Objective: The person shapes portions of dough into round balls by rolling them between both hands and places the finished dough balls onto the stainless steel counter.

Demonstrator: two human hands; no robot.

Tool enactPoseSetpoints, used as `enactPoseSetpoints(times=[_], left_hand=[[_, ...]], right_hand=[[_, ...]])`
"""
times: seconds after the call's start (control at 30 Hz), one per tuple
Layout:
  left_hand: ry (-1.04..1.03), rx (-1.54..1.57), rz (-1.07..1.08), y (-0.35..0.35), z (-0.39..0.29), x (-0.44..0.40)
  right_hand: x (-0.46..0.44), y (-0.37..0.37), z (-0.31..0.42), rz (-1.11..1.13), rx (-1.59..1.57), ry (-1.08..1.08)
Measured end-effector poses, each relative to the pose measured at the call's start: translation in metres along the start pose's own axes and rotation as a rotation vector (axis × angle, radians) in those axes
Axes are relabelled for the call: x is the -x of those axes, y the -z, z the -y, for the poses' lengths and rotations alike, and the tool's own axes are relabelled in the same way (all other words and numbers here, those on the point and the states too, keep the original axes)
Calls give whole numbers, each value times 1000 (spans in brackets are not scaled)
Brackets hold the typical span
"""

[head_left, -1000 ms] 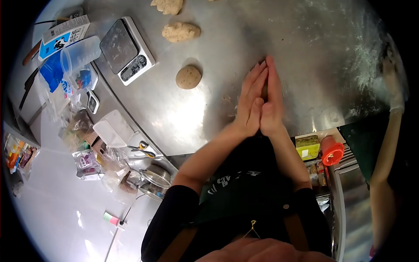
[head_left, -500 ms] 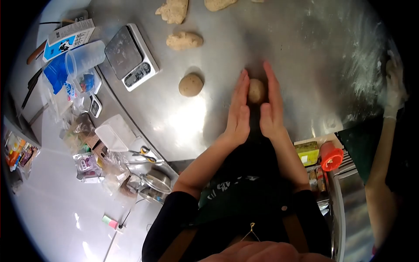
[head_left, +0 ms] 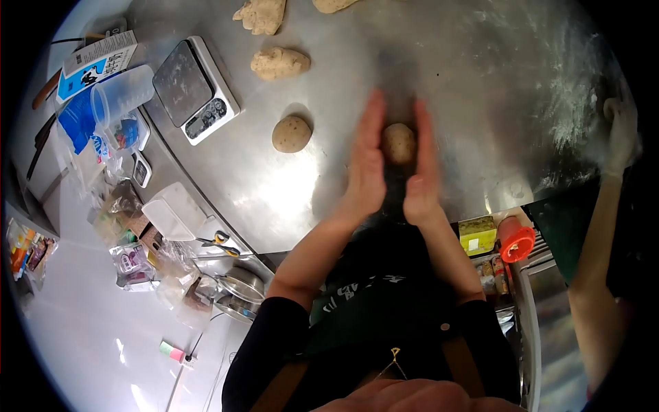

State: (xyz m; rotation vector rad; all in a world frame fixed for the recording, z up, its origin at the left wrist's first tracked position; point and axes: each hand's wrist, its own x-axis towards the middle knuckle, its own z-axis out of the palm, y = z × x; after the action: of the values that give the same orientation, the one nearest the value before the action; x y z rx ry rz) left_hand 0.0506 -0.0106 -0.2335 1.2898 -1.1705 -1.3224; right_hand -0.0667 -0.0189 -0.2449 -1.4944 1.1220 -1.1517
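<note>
**Dough ball [head_left: 398,143] between left hand [head_left: 368,159] and right hand [head_left: 425,161]**

The dough ball sits on the table [head_left: 343,82], not far from its near edge, in the gap between two upright palms. On each hand the fingers lie straight and close together; the hands themselves are apart, one on either side, and blur hides whether either palm touches the dough. Flat sides like these probably keep something round and soft in place without denting it.

Toward the left edge rests a second ball [head_left: 292,134], smooth and set well apart, perhaps so the two do not stick. Past it, toward the far edge, lies a rough lump [head_left: 280,64], with another lump [head_left: 261,15] beyond. The scale [head_left: 199,89] stands by the left edge, likely within reach yet out of the hands' way. At the right side, a co-worker's hand [head_left: 621,134] is beside a floury patch [head_left: 568,110]; flour there would limit sticking.
</note>
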Motion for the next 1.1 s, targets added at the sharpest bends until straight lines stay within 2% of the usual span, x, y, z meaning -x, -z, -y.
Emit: enactPoseSetpoints(times=[0.03, 0.07, 0.1, 0.13, 0.23, 0.33, 0.37, 0.4, 0.47, 0.5, 0.63, 0.7, 0.77, 0.87, 0.93, 0.97, 1.03, 1.1], left_hand=[[-67, -214, 143, -3, -6, 1], [-130, -164, 40, -14, -3, 11], [-122, -127, -15, -19, 2, 23], [-115, -89, -70, -25, 5, 33], [-1, -77, 13, -15, 7, 25], [74, -81, 145, 0, 1, 6], [-54, -195, 95, -9, -4, 11], [-89, -158, -4, -21, 10, 24], [-89, -130, -69, -28, 13, 36], [-90, -117, -102, -31, 11, 39], [-130, -173, -39, -22, 12, 30], [-150, -175, -43, -24, 13, 27], [-97, -130, -90, -31, 16, 41], [-42, -115, -44, -11, 6, 21], [18, -90, -16, -3, -3, 11], [-26, -285, 77, -14, -5, 11], [-108, -115, -50, -26, -1, 19], [-65, -88, -62, -24, -7, 28]], right_hand=[[0, -4, 2, 27, 0, -23], [-6, -3, 2, 47, -16, -52], [-19, 2, 6, 74, -83, -133], [-19, 6, 2, 71, -67, -72], [-19, 9, -8, 41, -38, 34], [5, 2, 9, 65, 1, -78], [-1, 3, 8, 75, -17, -90], [-13, 4, 4, 81, -31, -96], [-26, 12, 7, 96, -63, -129], [-22, 14, 3, 60, -63, -72], [-1, 3, -1, 4, -50, 28], [-9, 3, 4, 68, -73, -74], [-22, 13, 3, 95, -57, -83], [-15, 14, -3, 11, -24, 51], [3, 9, -6, -2, 9, 15], [8, 8, -6, 7, 7, -7], [-13, 9, 4, 75, -63, -54], [-18, 18, 5, 76, -73, -80]])
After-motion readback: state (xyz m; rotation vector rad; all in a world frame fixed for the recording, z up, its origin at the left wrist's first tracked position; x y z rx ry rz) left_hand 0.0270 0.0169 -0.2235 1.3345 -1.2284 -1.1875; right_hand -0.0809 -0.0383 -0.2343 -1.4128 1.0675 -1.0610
